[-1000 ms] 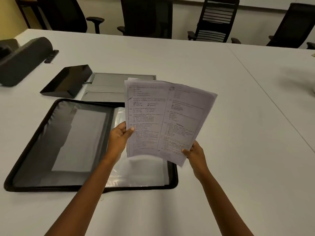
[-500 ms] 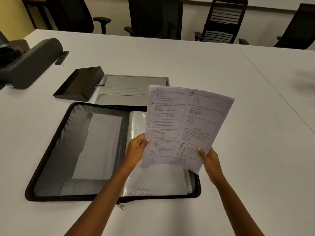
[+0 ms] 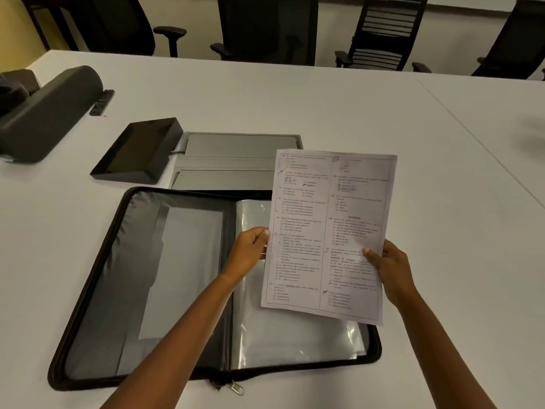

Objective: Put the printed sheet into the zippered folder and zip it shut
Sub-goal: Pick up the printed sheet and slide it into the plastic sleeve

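Note:
The printed sheet (image 3: 327,231), white with two columns of small text, is held up over the right half of the folder. My left hand (image 3: 249,250) pinches its left edge and my right hand (image 3: 389,267) grips its lower right edge. The zippered folder (image 3: 88,290) lies open flat on the table, black-rimmed, with a grey inner cover on the left and clear plastic sleeves (image 3: 283,338) on the right. Its metal zipper pull (image 3: 237,388) lies at the front edge. The sheet hides the upper right part of the sleeves.
A black tray-like box (image 3: 138,152) and a flat grey case (image 3: 236,157) lie just behind the folder. A dark grey padded roll (image 3: 47,113) sits at the far left. Office chairs (image 3: 383,31) line the table's far edge. A seam (image 3: 477,149) between two tables runs on the right.
The sheet has been turned more upright and squared to the view, and it sits lower over the folder's right half. The view has shifted, so the folder appears further right.

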`<state>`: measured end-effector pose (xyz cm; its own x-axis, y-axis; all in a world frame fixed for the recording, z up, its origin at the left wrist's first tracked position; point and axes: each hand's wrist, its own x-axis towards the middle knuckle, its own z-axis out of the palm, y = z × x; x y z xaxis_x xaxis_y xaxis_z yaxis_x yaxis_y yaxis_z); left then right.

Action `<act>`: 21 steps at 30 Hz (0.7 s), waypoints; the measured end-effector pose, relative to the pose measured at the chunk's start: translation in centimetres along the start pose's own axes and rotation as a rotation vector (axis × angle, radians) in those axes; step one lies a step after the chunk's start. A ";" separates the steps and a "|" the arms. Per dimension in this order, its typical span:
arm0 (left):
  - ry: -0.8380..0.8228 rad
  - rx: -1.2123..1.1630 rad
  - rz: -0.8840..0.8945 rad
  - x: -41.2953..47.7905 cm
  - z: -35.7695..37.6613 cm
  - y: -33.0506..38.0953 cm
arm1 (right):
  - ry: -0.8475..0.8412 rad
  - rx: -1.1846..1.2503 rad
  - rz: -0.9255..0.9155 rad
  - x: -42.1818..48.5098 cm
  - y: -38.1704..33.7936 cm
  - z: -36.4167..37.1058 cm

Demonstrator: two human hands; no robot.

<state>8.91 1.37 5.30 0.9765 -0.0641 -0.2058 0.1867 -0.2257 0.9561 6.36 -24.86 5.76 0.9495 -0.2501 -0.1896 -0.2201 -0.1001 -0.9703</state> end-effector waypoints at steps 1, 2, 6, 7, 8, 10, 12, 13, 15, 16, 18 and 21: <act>0.023 0.064 0.008 0.4 -0.3 0.0 | 0.022 0.020 0.015 0.3 0.0 -0.1; 0.054 0.158 0.024 0.9 -0.6 -0.1 | 0.047 0.039 0.031 0.5 0.0 -0.1; 0.132 0.542 0.092 2.7 -1.6 -0.7 | 0.158 0.116 0.088 1.7 0.4 -0.8; 0.127 0.609 0.101 3.2 -1.7 -0.8 | 0.183 0.131 0.095 1.9 0.6 -1.0; 0.114 0.673 0.112 3.7 -1.7 -0.9 | 0.205 0.143 0.100 2.2 0.7 -1.1; 0.072 0.801 0.126 4.9 -1.7 -1.2 | 0.242 0.153 0.114 2.6 1.0 -1.4; 0.016 0.925 0.117 6.2 -1.6 -1.3 | 0.259 0.149 0.125 2.9 1.3 -1.6; -0.011 0.976 0.107 6.8 -1.5 -1.4 | 0.261 0.142 0.129 3.1 1.4 -1.6; -0.053 1.063 0.088 8.0 -1.5 -1.4 | 0.255 0.116 0.132 3.5 1.5 -1.6; -0.076 1.099 0.081 8.5 -1.4 -1.5 | 0.251 0.104 0.132 3.7 1.5 -1.6; -0.136 1.136 0.057 9.3 -1.3 -1.7 | 0.243 0.081 0.129 4.1 1.7 -1.5; -0.220 1.114 0.008 10.0 -0.9 -2.2 | 0.243 0.069 0.136 4.6 1.8 -1.5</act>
<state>18.34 2.16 1.30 0.9165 -0.2140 -0.3379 -0.1264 -0.9565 0.2630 9.99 -27.65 3.34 0.8292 -0.4810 -0.2848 -0.3176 0.0141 -0.9481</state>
